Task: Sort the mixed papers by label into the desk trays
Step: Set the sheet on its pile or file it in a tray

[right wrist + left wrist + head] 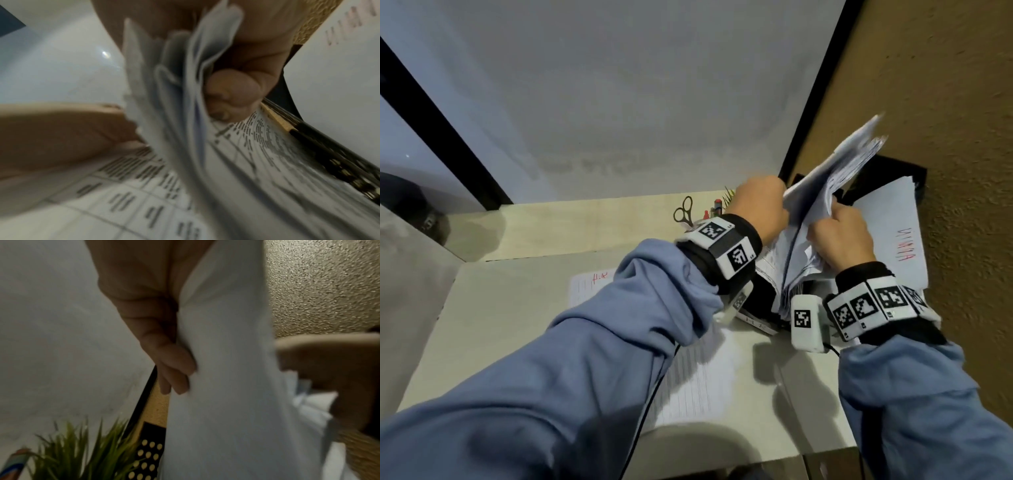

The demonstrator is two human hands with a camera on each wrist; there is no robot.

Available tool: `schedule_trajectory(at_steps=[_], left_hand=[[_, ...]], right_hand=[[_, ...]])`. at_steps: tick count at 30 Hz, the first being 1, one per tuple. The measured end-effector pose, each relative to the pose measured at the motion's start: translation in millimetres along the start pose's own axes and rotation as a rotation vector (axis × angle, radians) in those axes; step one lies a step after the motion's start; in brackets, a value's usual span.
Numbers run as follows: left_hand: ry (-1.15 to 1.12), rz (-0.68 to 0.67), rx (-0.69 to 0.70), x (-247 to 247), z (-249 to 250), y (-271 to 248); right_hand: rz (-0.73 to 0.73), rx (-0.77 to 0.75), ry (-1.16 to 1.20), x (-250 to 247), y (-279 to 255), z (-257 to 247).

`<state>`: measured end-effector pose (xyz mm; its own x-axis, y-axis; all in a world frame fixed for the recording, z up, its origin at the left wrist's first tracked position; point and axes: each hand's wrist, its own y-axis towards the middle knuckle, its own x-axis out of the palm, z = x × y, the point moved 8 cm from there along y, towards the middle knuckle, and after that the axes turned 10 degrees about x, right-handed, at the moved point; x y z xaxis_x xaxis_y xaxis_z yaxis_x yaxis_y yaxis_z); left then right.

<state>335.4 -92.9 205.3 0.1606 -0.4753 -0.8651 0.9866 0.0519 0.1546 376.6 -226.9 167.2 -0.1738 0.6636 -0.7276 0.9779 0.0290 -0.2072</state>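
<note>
A thick bundle of white printed papers (825,192) is held up above the black desk trays (887,171) at the right edge of the desk. My left hand (760,202) grips the bundle's left side, its fingers (174,369) curled against the sheets (226,369). My right hand (842,236) grips the lower end, its thumb (232,94) pressed into the fanned sheets (174,97). A sheet with red handwriting (893,233) lies on the upper tray. Another sheet with a red label (592,284) lies flat on the desk under my left arm.
Scissors (684,209), pens and a small green plant (86,451) stand in a holder behind my left hand. A textured brown wall (945,102) runs along the right, and a pale panel (619,102) closes the back of the desk (517,325).
</note>
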Motion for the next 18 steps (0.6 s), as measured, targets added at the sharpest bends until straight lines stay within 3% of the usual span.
schedule_trajectory(at_steps=[4,6,9,11,15,18], left_hand=[[0.031,-0.062,0.039,29,14,11],[0.010,-0.137,-0.018,52,3,11],[-0.078,-0.286,-0.123,89,-25,-1],[-0.163,-0.313,-0.139,104,-39,-11],[-0.462,-0.129,-0.202,99,-59,-35],[-0.724,0.051,-0.312,82,-86,-66]], right_hand=[[0.029,-0.035,-0.079,0,2,-6],[0.038,-0.028,-0.127,8,3,-4],[-0.067,0.030,-0.217,41,3,12],[-0.160,0.073,-0.250,65,3,26],[-0.177,0.094,-0.259,80,2,37],[-0.078,-0.016,-0.176,70,-6,28]])
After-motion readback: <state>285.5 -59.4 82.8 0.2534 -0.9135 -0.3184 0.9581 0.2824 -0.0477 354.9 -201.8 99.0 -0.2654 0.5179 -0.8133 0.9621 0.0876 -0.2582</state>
